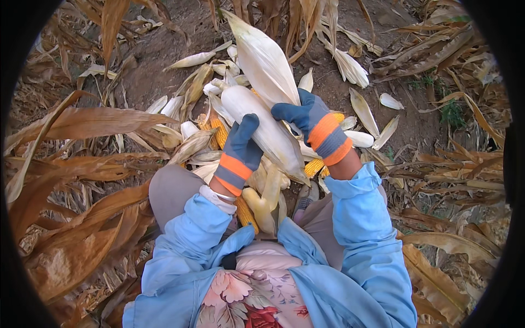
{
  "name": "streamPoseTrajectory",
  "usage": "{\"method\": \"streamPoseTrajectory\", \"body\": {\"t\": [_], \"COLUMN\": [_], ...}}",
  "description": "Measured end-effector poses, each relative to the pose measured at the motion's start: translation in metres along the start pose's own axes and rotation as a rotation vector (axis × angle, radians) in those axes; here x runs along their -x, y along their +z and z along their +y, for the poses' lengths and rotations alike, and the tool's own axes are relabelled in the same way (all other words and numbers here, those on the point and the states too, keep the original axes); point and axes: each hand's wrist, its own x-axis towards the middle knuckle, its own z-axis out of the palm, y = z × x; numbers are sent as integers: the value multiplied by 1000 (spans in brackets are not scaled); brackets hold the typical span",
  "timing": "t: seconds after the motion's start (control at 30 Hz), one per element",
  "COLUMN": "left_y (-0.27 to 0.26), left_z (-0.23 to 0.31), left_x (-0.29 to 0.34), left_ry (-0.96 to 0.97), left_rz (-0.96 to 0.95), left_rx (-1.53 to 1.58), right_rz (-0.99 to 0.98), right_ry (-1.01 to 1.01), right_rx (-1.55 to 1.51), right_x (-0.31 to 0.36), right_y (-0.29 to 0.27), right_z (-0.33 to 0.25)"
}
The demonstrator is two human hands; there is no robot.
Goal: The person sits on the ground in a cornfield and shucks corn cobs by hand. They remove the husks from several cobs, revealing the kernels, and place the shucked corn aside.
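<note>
An ear of corn point(263, 124) in pale husk lies slantwise between my hands, above the pile. My left hand point(243, 146), in a blue and orange glove, is closed around its near left side, with the thumb along the husk. A broad whitish husk leaf point(261, 60) stands away from the ear at the upper right. My right hand point(314, 123), gloved alike, pinches the base of that leaf beside the ear. The fingers of both hands are partly hidden. Under and around them lie bare yellow corn cobs point(220, 131) and loose husks.
Another yellow cob point(246, 214) lies between my knees, next to a yellowish husk point(265, 205). Stripped husks point(350, 68) are scattered over the brown soil point(145, 71). Dry corn leaves point(82, 123) reach in from the left, and more dry stalks point(454, 177) lie at the right.
</note>
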Motion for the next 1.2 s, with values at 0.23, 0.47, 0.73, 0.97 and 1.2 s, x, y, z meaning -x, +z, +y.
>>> {"method": "streamPoseTrajectory", "body": {"t": [0.23, 0.47, 0.73, 0.97, 1.2], "left_y": [10, 0, 4, 12, 5], "left_z": [3, 1, 2, 7, 5], "left_x": [5, 2, -1, 0, 0], "left_ry": [147, 69, 0, -76, 43], "left_rz": [-20, 45, -45, -100, -41], "left_rx": [-215, -223, 35, 87, 0], "right_rz": [-115, -78, -145, -173, -145], "right_ry": [-34, -77, 64, 116, 34], "right_rx": [103, 286, 20, -43, 298], "right_x": [3, 3, 6, 6, 6], "right_y": [2, 6, 3, -8, -6], "right_z": [0, 2, -3, -7, -9]}}
